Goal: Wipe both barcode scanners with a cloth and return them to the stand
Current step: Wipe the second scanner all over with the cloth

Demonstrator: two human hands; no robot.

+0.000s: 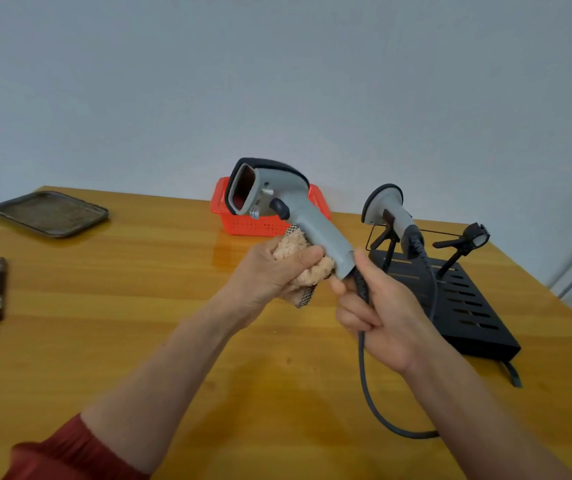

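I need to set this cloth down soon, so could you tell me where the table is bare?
Bare wood lies between the metal tray and red basket, and near you, left of the cable. Crowded: the right side, with the black stand and docked scanner.

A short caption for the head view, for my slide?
Right hand holds a scanner while left hand wipes it with a cloth; second scanner in stand.
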